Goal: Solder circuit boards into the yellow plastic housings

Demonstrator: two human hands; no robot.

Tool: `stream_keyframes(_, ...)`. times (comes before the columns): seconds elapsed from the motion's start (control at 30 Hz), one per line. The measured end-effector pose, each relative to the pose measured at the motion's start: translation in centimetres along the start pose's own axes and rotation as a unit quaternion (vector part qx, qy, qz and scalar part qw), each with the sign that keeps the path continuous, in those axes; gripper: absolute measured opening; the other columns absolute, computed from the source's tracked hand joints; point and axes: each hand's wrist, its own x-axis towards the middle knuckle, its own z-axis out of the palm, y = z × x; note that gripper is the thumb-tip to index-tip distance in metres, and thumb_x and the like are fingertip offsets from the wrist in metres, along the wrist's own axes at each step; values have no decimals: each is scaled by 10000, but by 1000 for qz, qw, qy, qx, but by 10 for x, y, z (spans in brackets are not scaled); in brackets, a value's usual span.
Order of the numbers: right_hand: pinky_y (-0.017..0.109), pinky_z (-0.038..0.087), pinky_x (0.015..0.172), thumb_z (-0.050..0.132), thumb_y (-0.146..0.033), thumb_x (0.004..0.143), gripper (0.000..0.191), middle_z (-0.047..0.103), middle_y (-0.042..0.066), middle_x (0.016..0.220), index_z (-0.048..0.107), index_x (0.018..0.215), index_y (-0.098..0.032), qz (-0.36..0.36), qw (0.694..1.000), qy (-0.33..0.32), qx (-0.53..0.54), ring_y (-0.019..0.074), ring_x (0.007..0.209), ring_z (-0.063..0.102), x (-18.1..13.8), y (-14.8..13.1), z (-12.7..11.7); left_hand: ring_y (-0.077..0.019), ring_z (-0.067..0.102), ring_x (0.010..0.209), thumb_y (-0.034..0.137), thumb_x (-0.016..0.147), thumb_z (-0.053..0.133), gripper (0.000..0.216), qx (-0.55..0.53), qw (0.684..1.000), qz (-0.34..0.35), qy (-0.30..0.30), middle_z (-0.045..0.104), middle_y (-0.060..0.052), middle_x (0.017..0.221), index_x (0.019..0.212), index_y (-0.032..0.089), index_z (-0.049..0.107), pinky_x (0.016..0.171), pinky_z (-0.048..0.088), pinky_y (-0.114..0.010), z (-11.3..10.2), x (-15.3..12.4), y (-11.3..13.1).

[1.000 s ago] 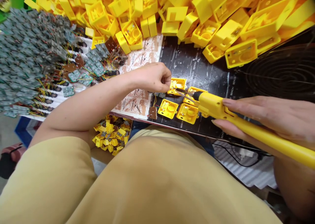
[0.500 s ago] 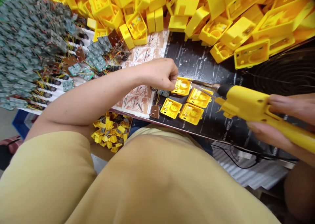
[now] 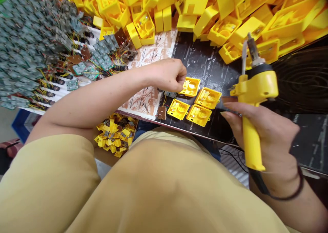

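In the head view my right hand [image 3: 274, 134] is wrapped round the handle of a yellow soldering gun [image 3: 252, 137], its metal tip pointing up and away from the bench. My left hand [image 3: 173, 75] is closed at the left edge of a small yellow plastic housing [image 3: 191, 86]; what its fingers pinch is hidden. Beside that housing lie three more open housings: one to its right [image 3: 208, 98], one nearest me [image 3: 199, 115] and one on the left [image 3: 178, 109]. A brown circuit board [image 3: 162, 112] with thin wires sits next to the left one.
Grey-green circuit boards [image 3: 33, 48] with wires are massed at the left. Many yellow housings [image 3: 143, 24] are heaped along the back. A box of small yellow parts [image 3: 116, 135] is below the bench edge. A dark coiled shape [image 3: 302, 69] shows at the right.
My right hand has drawn the soldering gun back from the housings and swung it upright, from tip-left to tip-up. My left hand stays at the same housing.
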Motion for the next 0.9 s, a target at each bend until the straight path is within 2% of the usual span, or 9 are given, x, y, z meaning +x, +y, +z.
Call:
stream_keyframes(0.13,468,604,918,781,-633,805,645,705,133,1179,571,1257,-223,-60,998,3,-1,328,1117,698,7,9,21,-211,684,825,190,697,649,133,3,1000,9,10,704,-18,791,796,182,737,808,477,-320,2,-5,-4)
stream_keyframes(0.27,605,554,1018,750,-740,778,752,679,129,1171,521,1282,-231,-69,997,-15,4,348,1134,671,7,12,30,-320,646,1213,322,736,711,520,5,990,95,102,725,-91,1215,1244,214,701,1046,471,-404,7,-11,-13)
stream_keyframes(0.33,619,539,1040,737,-749,792,740,675,108,1145,516,1285,-243,-67,998,-19,6,329,1101,674,5,13,33,-358,501,1438,423,755,739,778,5,982,150,117,586,-124,1503,1481,217,548,1192,387,-444,13,-14,-12)
stream_keyframes(0.43,619,563,982,704,-734,831,683,678,92,1071,539,1284,-251,-69,997,-21,2,322,1009,687,4,17,35,-370,316,1582,550,798,718,998,32,982,179,52,374,-172,1685,1632,147,346,1297,259,-486,26,-21,-3)
stream_keyframes(0.57,617,588,923,693,-678,866,612,688,134,1071,572,1261,-228,-78,996,-34,14,374,1047,696,5,23,40,-396,227,1621,695,836,658,1064,94,979,180,-30,263,-196,1732,1663,138,284,1307,209,-569,40,-43,6)
stream_keyframes(0.63,639,586,932,704,-657,866,619,687,168,1150,568,1282,-219,-92,995,-35,28,399,1096,691,6,21,48,-398,205,1628,622,857,672,1001,128,976,174,-27,245,-186,1741,1660,157,299,1308,180,-599,46,-57,5)
stream_keyframes(0.73,643,600,918,746,-641,837,668,668,185,1258,547,1334,-242,-117,992,-22,47,409,1134,687,9,12,64,-377,246,1619,407,855,695,932,146,978,151,11,269,-184,1734,1659,155,295,1301,204,-590,53,-78,-5)
stream_keyframes(0.83,650,588,986,832,-656,737,863,619,197,1392,492,1434,-278,-134,988,-8,72,412,1232,655,15,4,69,-397,353,1565,504,826,739,970,108,983,120,81,302,-211,1716,1640,160,339,1257,295,-565,46,-101,-32)
stream_keyframes(0.9,612,596,1016,897,-625,661,955,647,185,1372,500,1461,-288,-127,988,24,80,398,1225,665,19,0,62,-368,521,1428,557,889,668,784,90,979,62,171,443,-192,1643,1555,185,489,1194,374,-518,31,-118,-58)
